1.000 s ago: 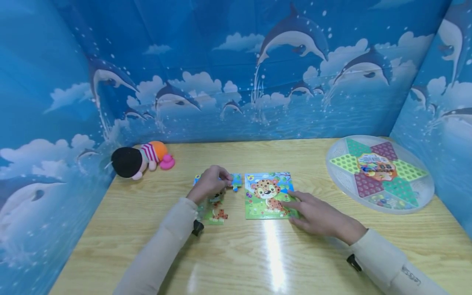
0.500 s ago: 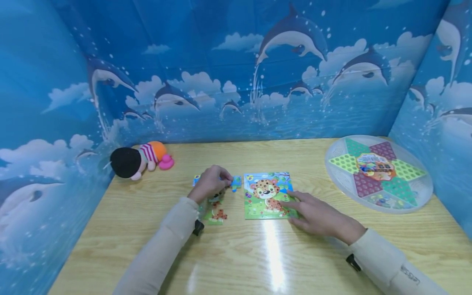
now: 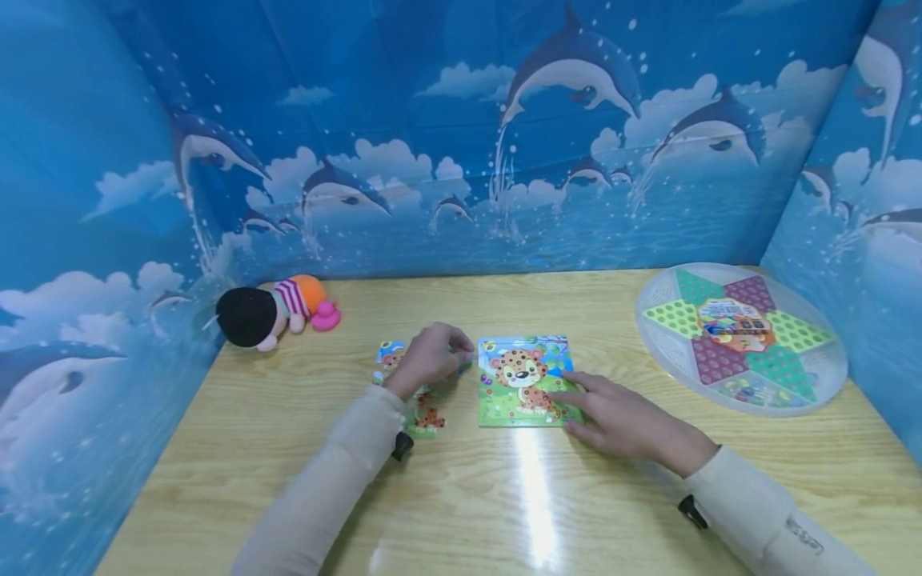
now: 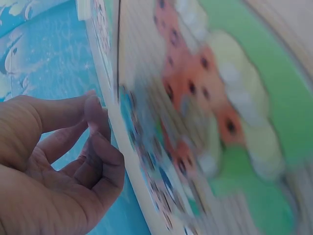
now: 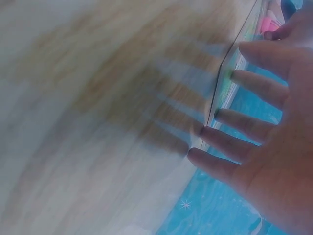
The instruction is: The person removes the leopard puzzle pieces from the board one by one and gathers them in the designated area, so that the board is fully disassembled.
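Note:
In the head view, my left hand [image 3: 435, 354] pinches a small blue jigsaw puzzle piece [image 3: 467, 365] between thumb and fingertips, mostly covered by the fingers. Other puzzle pieces [image 3: 430, 419], printed with parts of a spotted leopard cub, lie beneath and beside that wrist. They loom large and blurred in the left wrist view. To their right is a square leopard picture board [image 3: 500, 406]. My right hand [image 3: 621, 418] rests its spread fingers on the board's right edge; the right wrist view shows these fingers [image 5: 244, 125] extended along the edge.
A plush doll [image 3: 262, 314] and a pink toy duck [image 3: 326, 316] lie at the back left. A round Chinese checkers board [image 3: 670, 352] sits at the right. Dolphin-printed cloth [image 3: 432, 232] walls the wooden table [image 3: 461, 504] behind and at both sides.
My left hand has shifted slightly right with the blue puzzle piece, toward the picture board, uncovering pieces at upper left. The right hand has stayed in place.

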The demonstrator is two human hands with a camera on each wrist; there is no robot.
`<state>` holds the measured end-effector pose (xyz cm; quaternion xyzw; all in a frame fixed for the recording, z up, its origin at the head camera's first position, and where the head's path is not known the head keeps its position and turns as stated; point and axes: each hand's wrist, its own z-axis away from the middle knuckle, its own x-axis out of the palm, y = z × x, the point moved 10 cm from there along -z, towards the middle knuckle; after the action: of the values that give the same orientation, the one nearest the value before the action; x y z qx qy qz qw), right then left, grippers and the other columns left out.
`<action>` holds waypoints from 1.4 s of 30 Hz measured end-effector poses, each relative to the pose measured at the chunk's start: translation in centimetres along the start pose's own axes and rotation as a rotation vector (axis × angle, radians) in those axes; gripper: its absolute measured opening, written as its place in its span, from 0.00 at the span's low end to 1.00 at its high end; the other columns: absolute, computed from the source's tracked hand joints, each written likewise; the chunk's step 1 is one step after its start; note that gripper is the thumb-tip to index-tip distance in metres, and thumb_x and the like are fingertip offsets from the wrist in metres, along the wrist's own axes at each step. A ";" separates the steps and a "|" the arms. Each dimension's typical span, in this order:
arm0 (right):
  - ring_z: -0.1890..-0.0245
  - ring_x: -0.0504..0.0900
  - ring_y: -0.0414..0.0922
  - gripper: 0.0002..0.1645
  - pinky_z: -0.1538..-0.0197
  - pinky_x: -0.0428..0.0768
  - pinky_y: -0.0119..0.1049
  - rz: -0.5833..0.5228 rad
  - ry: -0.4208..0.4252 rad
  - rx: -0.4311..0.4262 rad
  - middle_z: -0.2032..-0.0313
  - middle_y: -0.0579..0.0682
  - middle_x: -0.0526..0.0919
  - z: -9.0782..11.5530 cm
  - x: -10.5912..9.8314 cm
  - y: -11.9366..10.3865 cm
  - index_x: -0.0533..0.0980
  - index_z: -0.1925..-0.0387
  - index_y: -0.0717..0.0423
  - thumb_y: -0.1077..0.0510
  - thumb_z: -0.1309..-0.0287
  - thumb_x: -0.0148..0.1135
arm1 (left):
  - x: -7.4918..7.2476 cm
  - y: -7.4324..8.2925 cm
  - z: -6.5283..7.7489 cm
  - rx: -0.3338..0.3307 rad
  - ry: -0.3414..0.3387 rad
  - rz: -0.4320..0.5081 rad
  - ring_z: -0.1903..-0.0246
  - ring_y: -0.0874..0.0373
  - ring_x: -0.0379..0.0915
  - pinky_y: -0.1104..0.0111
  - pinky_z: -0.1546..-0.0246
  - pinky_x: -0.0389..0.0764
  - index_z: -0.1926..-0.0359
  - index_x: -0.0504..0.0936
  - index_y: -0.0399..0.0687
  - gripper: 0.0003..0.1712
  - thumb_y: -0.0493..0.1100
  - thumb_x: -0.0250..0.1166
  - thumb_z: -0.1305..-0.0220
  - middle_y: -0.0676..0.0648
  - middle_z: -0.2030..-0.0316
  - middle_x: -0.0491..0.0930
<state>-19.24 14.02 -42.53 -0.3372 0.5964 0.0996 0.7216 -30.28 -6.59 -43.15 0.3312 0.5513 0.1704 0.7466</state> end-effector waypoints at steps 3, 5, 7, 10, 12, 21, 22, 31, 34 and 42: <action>0.31 0.65 0.66 0.28 0.34 0.68 0.64 0.002 0.006 -0.001 0.30 0.68 0.65 0.1 -0.1 0.0 0.76 0.36 0.56 0.51 0.34 0.66 | 0.9 1.0 -0.2 0.027 -0.022 0.004 0.70 0.57 0.78 0.67 0.71 0.82 0.59 0.88 0.44 0.05 0.38 0.70 0.36 0.50 0.65 0.83; 0.31 0.65 0.66 0.27 0.34 0.68 0.64 0.005 0.010 -0.001 0.30 0.68 0.65 0.2 -0.3 0.0 0.76 0.36 0.56 0.51 0.34 0.66 | 1.5 1.8 -0.4 0.050 -0.033 -0.016 0.69 0.57 0.77 0.67 0.69 0.81 0.60 0.88 0.45 0.04 0.38 0.70 0.36 0.51 0.66 0.83; 0.31 0.66 0.67 0.27 0.34 0.68 0.64 0.011 0.016 0.001 0.31 0.69 0.66 0.4 -0.4 -0.1 0.77 0.37 0.56 0.51 0.34 0.66 | 2.2 2.5 -0.5 0.068 -0.047 -0.041 0.67 0.57 0.77 0.66 0.65 0.81 0.61 0.88 0.46 0.03 0.39 0.70 0.36 0.52 0.66 0.83; 0.33 0.67 0.68 0.26 0.35 0.68 0.64 0.017 0.025 0.003 0.32 0.71 0.67 0.7 -0.6 -0.1 0.78 0.38 0.56 0.51 0.34 0.66 | 3.2 3.5 -0.7 0.090 -0.065 -0.074 0.65 0.58 0.78 0.63 0.59 0.81 0.61 0.89 0.47 0.03 0.39 0.70 0.36 0.52 0.66 0.85; 0.34 0.68 0.68 0.25 0.35 0.69 0.64 0.023 0.029 -0.004 0.33 0.71 0.68 1.0 -0.6 -0.2 0.78 0.39 0.57 0.51 0.34 0.66 | 4.0 4.0 -0.8 0.096 -0.084 -0.081 0.64 0.57 0.80 0.62 0.57 0.81 0.60 0.89 0.47 0.05 0.38 0.71 0.36 0.52 0.65 0.86; 0.33 0.68 0.67 0.25 0.35 0.70 0.63 0.007 0.010 0.001 0.32 0.71 0.67 1.5 -0.1 -0.2 0.77 0.37 0.58 0.53 0.32 0.65 | 7.0 6.2 -1.1 0.135 -0.147 -0.105 0.66 0.62 0.80 0.68 0.60 0.82 0.58 0.90 0.47 0.07 0.37 0.70 0.37 0.52 0.62 0.88; 0.33 0.68 0.67 0.25 0.35 0.70 0.63 0.005 0.009 0.001 0.32 0.71 0.67 1.5 -0.1 -0.2 0.77 0.37 0.58 0.53 0.32 0.65 | 7.2 6.4 -1.0 0.141 -0.155 -0.100 0.68 0.61 0.79 0.68 0.62 0.82 0.59 0.90 0.47 0.07 0.35 0.69 0.37 0.51 0.62 0.88; 0.34 0.69 0.67 0.25 0.36 0.71 0.62 0.011 0.037 -0.011 0.33 0.71 0.68 1.6 -0.2 -0.2 0.78 0.39 0.59 0.54 0.34 0.66 | 8.2 7.0 -1.0 0.121 -0.182 -0.069 0.71 0.64 0.78 0.70 0.64 0.81 0.56 0.89 0.44 0.10 0.33 0.67 0.36 0.48 0.57 0.88; 0.34 0.69 0.67 0.25 0.36 0.71 0.62 0.018 0.053 -0.020 0.33 0.71 0.68 1.7 -0.3 -0.2 0.78 0.39 0.58 0.54 0.34 0.67 | 8.2 7.0 -1.1 0.125 -0.176 -0.076 0.71 0.64 0.78 0.69 0.62 0.81 0.56 0.89 0.44 0.09 0.33 0.67 0.36 0.49 0.57 0.88; 0.34 0.69 0.68 0.24 0.37 0.71 0.63 0.015 0.061 -0.032 0.33 0.71 0.68 1.7 -0.4 -0.4 0.78 0.39 0.58 0.55 0.35 0.67 | 8.3 6.9 -1.3 0.100 -0.166 -0.062 0.71 0.63 0.77 0.69 0.62 0.81 0.60 0.89 0.45 0.06 0.35 0.71 0.39 0.52 0.63 0.86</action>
<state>-17.72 14.85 -41.92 -0.3471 0.6189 0.1042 0.6969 -27.97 3.97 -44.56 0.3638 0.5052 0.0916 0.7772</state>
